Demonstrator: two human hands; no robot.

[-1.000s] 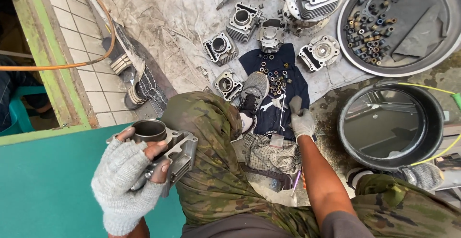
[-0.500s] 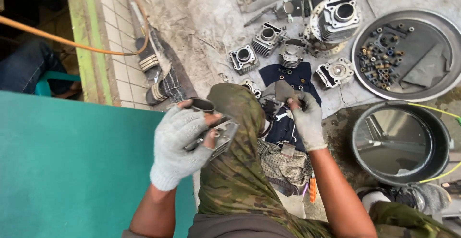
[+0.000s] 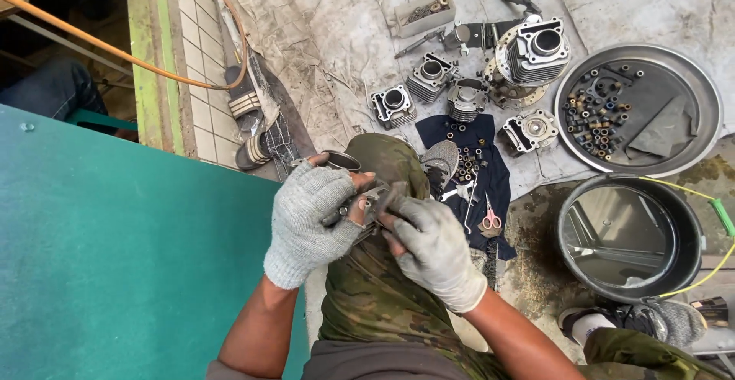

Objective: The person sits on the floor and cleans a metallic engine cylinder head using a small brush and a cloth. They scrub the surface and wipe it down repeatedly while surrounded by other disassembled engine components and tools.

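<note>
In the head view, a grey engine cylinder (image 3: pixel 354 185) is gripped in the left hand (image 3: pixel 312 223), whose gloved fingers are curled round its body above a camouflage-clad knee (image 3: pixel 383 288). The right hand (image 3: pixel 432 246), also gloved, is pressed against the near face of the cylinder with its fingers closed on a small dark scrap, probably an abrasive piece, though it is mostly hidden. The cylinder is held in the air, well apart from the floor.

On the floor beyond, a crumpled sheet (image 3: pixel 321 35) is spread with other cylinders (image 3: pixel 431 77), and a dark cloth (image 3: pixel 478 165) carries small rings and a pair of scissors (image 3: pixel 490 217). A round metal tray (image 3: pixel 700 131) of small parts lies to the right, with a dark bucket (image 3: pixel 693 230) just below it.

A slip could be expected if the left grip were loosened while pressure is applied from the right: the cylinder is unsupported and could be dropped onto the foot or the loose parts below. The fins could also be caught by the glove knit, and the fingers scraped.
</note>
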